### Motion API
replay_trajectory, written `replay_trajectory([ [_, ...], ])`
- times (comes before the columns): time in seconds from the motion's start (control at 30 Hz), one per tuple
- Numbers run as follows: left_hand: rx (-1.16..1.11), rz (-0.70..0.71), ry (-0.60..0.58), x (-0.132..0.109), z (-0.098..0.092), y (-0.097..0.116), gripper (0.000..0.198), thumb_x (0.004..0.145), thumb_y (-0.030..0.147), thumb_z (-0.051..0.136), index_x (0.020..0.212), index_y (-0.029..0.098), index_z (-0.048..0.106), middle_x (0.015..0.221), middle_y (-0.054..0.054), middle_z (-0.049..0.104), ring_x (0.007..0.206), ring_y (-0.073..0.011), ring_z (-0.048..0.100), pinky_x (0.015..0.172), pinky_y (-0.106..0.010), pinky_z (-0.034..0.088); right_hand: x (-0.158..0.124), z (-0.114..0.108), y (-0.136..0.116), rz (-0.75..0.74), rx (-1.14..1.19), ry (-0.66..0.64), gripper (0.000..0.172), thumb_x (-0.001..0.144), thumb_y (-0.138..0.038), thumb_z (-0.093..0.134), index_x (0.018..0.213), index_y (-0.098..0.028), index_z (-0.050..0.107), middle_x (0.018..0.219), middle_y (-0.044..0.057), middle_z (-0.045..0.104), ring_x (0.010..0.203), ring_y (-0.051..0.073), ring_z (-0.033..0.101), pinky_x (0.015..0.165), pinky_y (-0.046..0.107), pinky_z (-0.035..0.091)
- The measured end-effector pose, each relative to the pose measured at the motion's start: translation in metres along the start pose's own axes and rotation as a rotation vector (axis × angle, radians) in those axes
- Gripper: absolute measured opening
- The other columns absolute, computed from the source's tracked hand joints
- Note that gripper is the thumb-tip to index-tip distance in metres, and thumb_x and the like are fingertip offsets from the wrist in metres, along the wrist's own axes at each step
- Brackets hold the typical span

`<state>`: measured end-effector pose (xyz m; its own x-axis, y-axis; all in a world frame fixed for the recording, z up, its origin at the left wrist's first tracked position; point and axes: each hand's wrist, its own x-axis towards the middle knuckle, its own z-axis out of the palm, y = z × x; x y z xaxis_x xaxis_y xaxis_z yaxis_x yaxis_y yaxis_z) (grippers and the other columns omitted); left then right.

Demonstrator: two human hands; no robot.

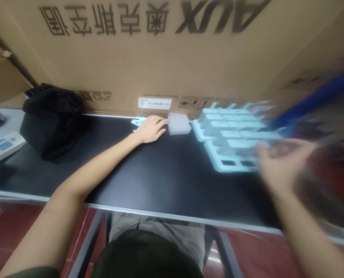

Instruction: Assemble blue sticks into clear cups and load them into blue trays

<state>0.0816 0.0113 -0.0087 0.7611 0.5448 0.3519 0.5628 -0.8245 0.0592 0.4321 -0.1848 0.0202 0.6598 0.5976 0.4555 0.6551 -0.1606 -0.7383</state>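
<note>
My left hand (151,129) rests palm down on the black table (149,173) at the back, fingers touching a small light-grey block (178,123); a pale blue piece (137,122) pokes out from under it. My right hand (282,162) is blurred with motion, fingers spread, hovering over the near right edge of a pale blue plastic tray (232,135) with several compartments. Whether the right hand holds anything is too smeared to tell.
A big cardboard box (166,50) with printed lettering walls off the table's back. A black bag (50,119) sits at the left, with a grey device with blue keys (0,148) beyond it. A blurred blue bar (319,96) crosses at right. Red floor lies below.
</note>
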Motion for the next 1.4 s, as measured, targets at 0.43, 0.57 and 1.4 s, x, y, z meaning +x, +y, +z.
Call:
replay_trajectory([
  [0.43, -0.179, -0.078, -0.065, 0.048, 0.004, -0.001, 0.036, 0.094, 0.027, 0.063, 0.13, 0.024, 0.061, 0.134, -0.009, 0.072, 0.126, -0.0312, 0.062, 0.109, -0.049, 0.051, 0.002, -0.008, 0.005, 0.168, -0.137, -0.244, 0.029, 0.085, -0.043, 0.055, 0.103, -0.029, 0.036, 0.093, 0.012, 0.066, 0.094, 0.032, 0.067, 0.093, 0.043, 0.049],
  [0.57, -0.19, -0.024, -0.082, 0.058, 0.011, -0.006, 0.03, 0.092, 0.026, 0.066, 0.122, 0.022, 0.065, 0.126, -0.008, 0.072, 0.121, -0.0295, 0.064, 0.109, -0.047, 0.05, 0.002, -0.011, 0.005, 0.167, -0.136, -0.272, 0.028, 0.087, -0.041, 0.055, 0.102, -0.028, 0.036, 0.091, 0.011, 0.065, 0.091, 0.03, 0.066, 0.092, 0.041, 0.047],
  [1.4, -0.567, -0.026, 0.088, 0.092, 0.02, 0.006, 0.015, 0.084, 0.017, 0.072, 0.097, 0.015, 0.08, 0.109, -0.009, 0.08, 0.09, -0.0164, 0.073, 0.091, -0.033, 0.058, 0.01, -0.009, 0.02, 0.135, -0.156, -0.312, 0.03, 0.092, -0.041, 0.059, 0.114, -0.024, 0.05, 0.088, 0.007, 0.065, 0.085, 0.027, 0.065, 0.092, 0.043, 0.048],
])
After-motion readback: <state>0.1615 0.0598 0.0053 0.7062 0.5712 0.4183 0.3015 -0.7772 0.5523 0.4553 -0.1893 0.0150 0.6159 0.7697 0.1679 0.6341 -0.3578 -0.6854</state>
